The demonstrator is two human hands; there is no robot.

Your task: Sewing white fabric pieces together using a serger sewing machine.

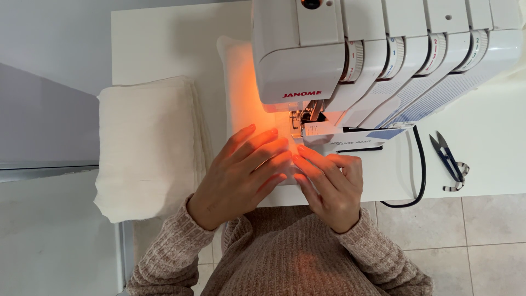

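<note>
Cream woven cloth piece lies flat at frame centre under the white overlock machine; likely light, limp, prone to slipping, best pinned flat near the presser foot. Left hand and right hand press down open-palmed, gripping nothing. White table; folded cream stack left; thread snips right; tiled floor below.

This looks like a home sewing corner. A white multi-thread overlock sewing machine with numbered tension dials stands on a plain white counter, its work light casting an orange glow over cream fabric under the presser foot. A folded stack of off-white cloth lies beside it, and small black thread snips rest near the machine's black cord. Beige floor tiles (domestic-looking, with pale grout) show below the counter's edge.
</note>
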